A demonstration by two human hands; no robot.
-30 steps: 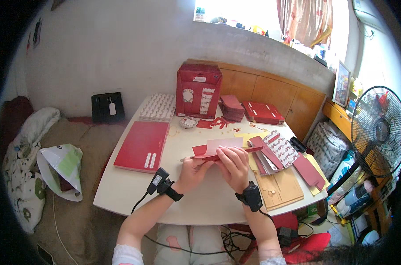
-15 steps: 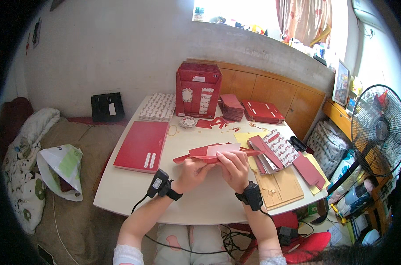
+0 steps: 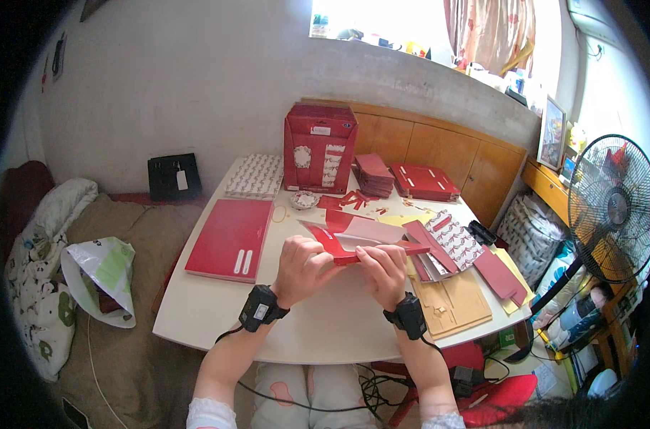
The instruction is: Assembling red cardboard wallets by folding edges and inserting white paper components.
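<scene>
A partly folded red card sheet [image 3: 326,239] with a paler inner face is held up over the middle of the white table [image 3: 325,330]. My left hand [image 3: 301,268] is closed at its near left side, fingers curled inward. On the near right edge, my right hand [image 3: 383,268] pinches the card between thumb and fingers. Just right of it lie loose red card pieces and a patterned white-and-red card [image 3: 454,239]. Each wrist wears a black strapped device with a cable.
A flat red box panel [image 3: 230,239] lies at left. Behind stand an upright red carton stack [image 3: 319,154], patterned sheets [image 3: 255,176], red card stacks [image 3: 425,181] and a small round patterned stack [image 3: 305,200]. Tan boards [image 3: 453,307] lie at right, near a black fan [image 3: 614,207].
The card has tilted and opened more, its left part raised toward the far left. My left hand has moved left and turned; my right hand keeps its pinch in nearly the same place.
</scene>
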